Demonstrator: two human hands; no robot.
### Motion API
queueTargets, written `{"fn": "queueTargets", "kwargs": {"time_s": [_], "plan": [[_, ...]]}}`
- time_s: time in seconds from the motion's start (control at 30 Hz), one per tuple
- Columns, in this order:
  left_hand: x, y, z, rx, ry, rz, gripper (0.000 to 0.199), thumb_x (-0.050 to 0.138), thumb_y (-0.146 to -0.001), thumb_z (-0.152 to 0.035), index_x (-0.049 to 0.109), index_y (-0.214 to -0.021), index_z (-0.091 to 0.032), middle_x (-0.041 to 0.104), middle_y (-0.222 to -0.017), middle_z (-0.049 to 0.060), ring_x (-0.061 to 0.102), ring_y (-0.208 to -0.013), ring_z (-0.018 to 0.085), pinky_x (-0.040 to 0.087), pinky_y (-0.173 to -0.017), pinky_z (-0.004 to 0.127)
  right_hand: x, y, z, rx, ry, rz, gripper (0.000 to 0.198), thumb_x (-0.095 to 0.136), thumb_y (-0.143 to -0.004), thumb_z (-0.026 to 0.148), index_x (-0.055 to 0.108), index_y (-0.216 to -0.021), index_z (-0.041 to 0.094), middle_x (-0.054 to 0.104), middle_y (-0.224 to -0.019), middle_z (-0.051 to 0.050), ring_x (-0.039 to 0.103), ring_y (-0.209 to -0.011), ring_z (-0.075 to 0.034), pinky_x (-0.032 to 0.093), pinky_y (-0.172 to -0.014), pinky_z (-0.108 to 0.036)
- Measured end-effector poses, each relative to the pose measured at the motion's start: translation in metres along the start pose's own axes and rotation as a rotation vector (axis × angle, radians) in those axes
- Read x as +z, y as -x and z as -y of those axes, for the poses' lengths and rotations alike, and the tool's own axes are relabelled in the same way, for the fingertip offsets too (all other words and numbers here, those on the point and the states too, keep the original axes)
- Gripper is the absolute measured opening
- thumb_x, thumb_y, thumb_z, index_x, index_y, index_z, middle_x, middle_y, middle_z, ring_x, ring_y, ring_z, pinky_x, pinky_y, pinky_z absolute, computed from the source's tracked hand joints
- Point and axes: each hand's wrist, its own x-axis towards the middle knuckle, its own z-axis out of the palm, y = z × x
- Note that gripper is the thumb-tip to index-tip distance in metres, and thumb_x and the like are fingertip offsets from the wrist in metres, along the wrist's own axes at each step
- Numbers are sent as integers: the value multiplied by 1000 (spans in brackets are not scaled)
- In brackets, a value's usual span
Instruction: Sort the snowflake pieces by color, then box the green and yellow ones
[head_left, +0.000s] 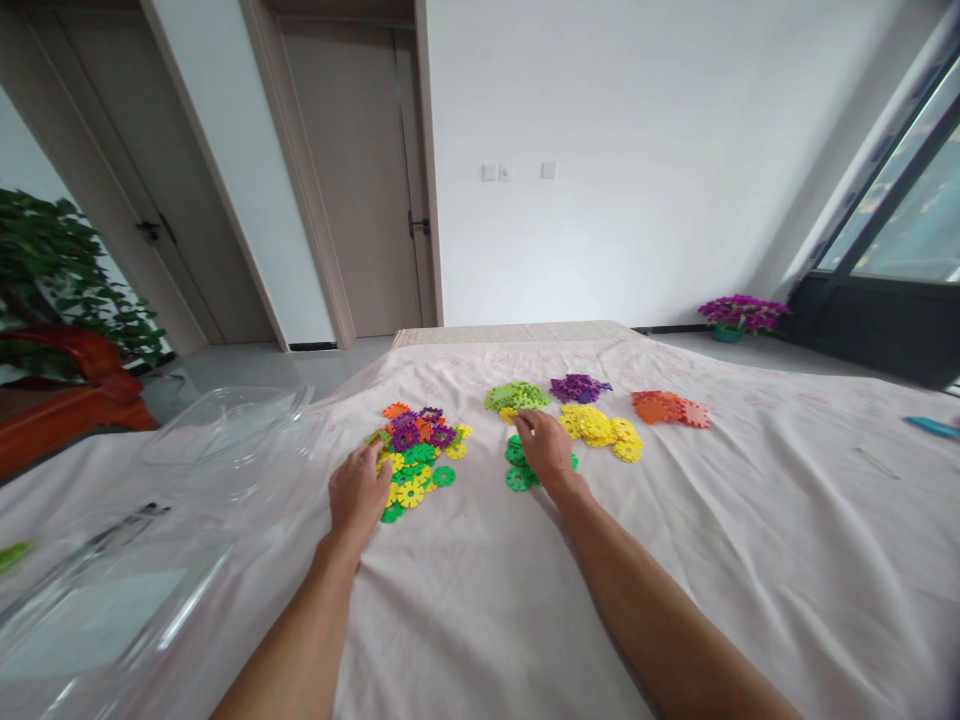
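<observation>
A mixed pile of plastic interlocking discs (pixel 420 455) in yellow, green, purple and orange lies on the cloth. At its left edge is my left hand (pixel 360 490), fingers curled, with a light green disc (pixel 381 438) at the fingertips. My right hand (pixel 545 448) pinches a yellow disc (pixel 508 414) over the sorted groups. Beneath that hand sits a green group (pixel 517 478), partly hidden by it. Behind are a light green heap (pixel 517 395) and a purple heap (pixel 577 387). To the right lie a yellow heap (pixel 596 425) and an orange-red heap (pixel 660 407).
Clear plastic containers (pixel 232 425) stand on the left of the pale cloth (pixel 465 620), with a nearer clear tray (pixel 112 610). A blue object (pixel 932 427) lies at the far right. Beyond are a wooden armchair (pixel 75 370) and a pot of purple flowers (pixel 739 315).
</observation>
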Motion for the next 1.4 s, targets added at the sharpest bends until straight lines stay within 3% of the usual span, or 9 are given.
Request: {"fn": "queueTargets", "kwargs": {"time_s": [0.13, 0.23, 0.43, 0.57, 0.63, 0.83, 1.0, 1.2, 1.4], "plan": [[0, 0, 1, 0, 1, 2, 43, 42, -94, -32, 58, -131, -18, 65, -127, 11, 61, -116, 24, 44, -99, 36, -24, -15, -45, 373, 43, -145, 31, 51, -93, 38, 72, -112, 25, 72, -97, -5, 61, -87, -20, 39, -71, -28], [1, -1, 1, -3, -1, 2, 43, 42, -94, -32, 58, -131, -18, 65, -128, 10, 60, -116, 24, 44, -98, 35, -41, -18, -76, 566, 110, -228, 34, 50, -92, 37, 70, -117, 27, 71, -103, -6, 59, -89, -21, 39, -73, -29], [3, -1, 3, 5, 11, 0, 43, 42, -94, -31, 59, -131, -17, 65, -128, 11, 61, -115, 25, 45, -97, 37, -52, -12, -111, 627, 188, -367, 34, 52, -87, 34, 72, -114, 25, 68, -106, -8, 55, -94, -24, 39, -81, -35], [5, -1, 4, -9, 20, -5, 43, 44, -93, -31, 59, -130, -18, 65, -128, 11, 60, -115, 24, 44, -99, 37, -48, -14, -107, 510, 184, -481, 36, 54, -84, 30, 70, -115, 22, 66, -108, -9, 52, -98, -26, 38, -86, -37], [5, -1, 4, -15, 23, -11, 42, 44, -93, -32, 59, -130, -19, 65, -128, 11, 60, -116, 24, 44, -99, 37, -43, -17, -94, 387, 141, -455, 33, 52, -85, 29, 72, -111, 23, 66, -105, -8, 52, -96, -25, 38, -86, -36], [3, -1, 2, -4, 11, -5, 43, 43, -93, -32, 59, -130, -18, 65, -128, 11, 60, -116, 24, 44, -99, 36, -13, -5, -11, -98, -88, -36, 25, 51, -91, 25, 74, -97, 22, 67, -97, -6, 59, -92, -20, 43, -81, -29], [5, -1, 3, -8, 12, -4, 42, 43, -93, -32, 59, -130, -19, 64, -128, 10, 60, -116, 23, 44, -100, 36, 4, 28, 57, -431, -70, 344, 24, 58, -93, 31, 71, -113, 26, 66, -103, -5, 58, -95, -19, 42, -83, -28], [4, -1, 3, -9, 14, -4, 43, 43, -93, -32, 58, -131, -19, 64, -129, 10, 60, -116, 24, 44, -100, 37, 8, 44, 80, -547, 61, 504, 38, 60, -91, 52, 67, -120, 28, 62, -110, -6, 53, -100, -21, 39, -81, -31], [4, -1, 3, 9, 1, -20, 42, 42, -93, -33, 59, -130, -19, 65, -128, 11, 61, -115, 25, 45, -99, 37, 11, 43, 76, -569, 38, 505, 32, 48, -99, 45, 72, -104, 25, 66, -99, -5, 54, -94, -19, 38, -80, -29]]}}
